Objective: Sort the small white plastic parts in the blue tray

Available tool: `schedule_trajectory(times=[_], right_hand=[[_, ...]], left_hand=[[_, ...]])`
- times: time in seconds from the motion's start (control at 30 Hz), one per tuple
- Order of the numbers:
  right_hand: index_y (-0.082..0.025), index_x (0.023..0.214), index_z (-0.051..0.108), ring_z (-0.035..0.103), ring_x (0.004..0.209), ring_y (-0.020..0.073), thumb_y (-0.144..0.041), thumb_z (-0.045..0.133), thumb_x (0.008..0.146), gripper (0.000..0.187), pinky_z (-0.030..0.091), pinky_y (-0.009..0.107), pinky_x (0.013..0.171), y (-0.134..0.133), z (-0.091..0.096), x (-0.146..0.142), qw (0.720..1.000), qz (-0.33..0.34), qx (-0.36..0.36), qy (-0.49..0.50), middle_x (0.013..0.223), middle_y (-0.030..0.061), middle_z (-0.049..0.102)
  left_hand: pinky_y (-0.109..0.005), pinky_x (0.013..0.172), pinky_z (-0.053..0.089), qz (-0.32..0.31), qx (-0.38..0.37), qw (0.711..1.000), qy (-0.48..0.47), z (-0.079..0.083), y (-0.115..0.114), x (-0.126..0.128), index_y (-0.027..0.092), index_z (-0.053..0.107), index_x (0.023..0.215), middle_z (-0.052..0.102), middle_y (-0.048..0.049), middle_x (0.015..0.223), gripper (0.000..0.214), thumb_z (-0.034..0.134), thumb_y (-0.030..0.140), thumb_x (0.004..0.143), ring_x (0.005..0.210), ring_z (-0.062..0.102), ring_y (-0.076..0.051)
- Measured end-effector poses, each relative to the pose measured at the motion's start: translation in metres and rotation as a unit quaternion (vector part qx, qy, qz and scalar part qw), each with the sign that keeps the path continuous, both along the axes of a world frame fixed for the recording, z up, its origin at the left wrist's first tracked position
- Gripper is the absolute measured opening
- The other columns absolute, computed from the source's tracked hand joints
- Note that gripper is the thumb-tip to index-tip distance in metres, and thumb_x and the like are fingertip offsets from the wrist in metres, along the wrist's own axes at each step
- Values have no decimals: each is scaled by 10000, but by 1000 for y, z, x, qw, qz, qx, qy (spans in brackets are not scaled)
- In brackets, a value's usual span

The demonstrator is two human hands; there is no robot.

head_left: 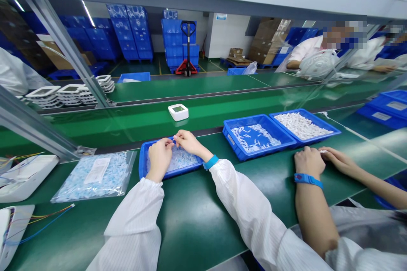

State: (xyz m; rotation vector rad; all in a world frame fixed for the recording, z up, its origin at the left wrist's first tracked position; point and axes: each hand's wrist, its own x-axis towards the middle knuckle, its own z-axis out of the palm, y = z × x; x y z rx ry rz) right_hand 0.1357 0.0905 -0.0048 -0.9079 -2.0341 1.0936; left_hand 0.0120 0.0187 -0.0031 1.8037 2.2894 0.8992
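Observation:
Both my hands meet over a shallow blue tray [142, 165] that holds many small, pale translucent pieces [184, 160]. My left hand [160, 155] is closed, its fingertips pinched together above the tray's far side. Close against it, my right hand [190, 142] is also pinched, with a blue band [210, 161] round the wrist. Whatever lies between the fingertips is too small and too covered to name. To the left of the tray lies a clear bag [95, 175] packed with light-blue small pieces, with a white label on it.
Right of my tray stand a blue tray of white strips [259, 135] and a blue tray of white parts [302, 125]. A co-worker's hands [310, 163] work close by. A white device [178, 112] sits on the green belt. White housings with wires [28, 173] lie left.

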Motion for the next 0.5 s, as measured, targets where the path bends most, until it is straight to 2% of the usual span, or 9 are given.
schedule_trajectory(times=[0.13,0.33,0.5], right_hand=[[-161,690,486,485,516,82,-251,474,886,216,351,189,527,1,-3,-1,1000,30,1,-2,567,-34,561],[-163,679,469,477,522,79,-241,465,886,221,352,192,544,1,-2,-1,1000,16,5,-6,560,-42,546],[-162,677,467,481,526,80,-245,466,885,224,358,191,543,0,0,0,1000,21,9,-5,563,-38,543]], left_hand=[[-281,734,445,1,1,1000,-1,-1,1,0,222,678,877,723,-35,890,186,516,300,832,859,659,-213],[-282,766,444,-14,40,999,-17,-1,2,0,202,665,864,714,-40,877,165,519,268,824,858,647,-200],[-273,766,448,-18,41,997,-57,4,-1,2,207,662,820,717,-29,882,148,521,250,812,843,647,-186]])
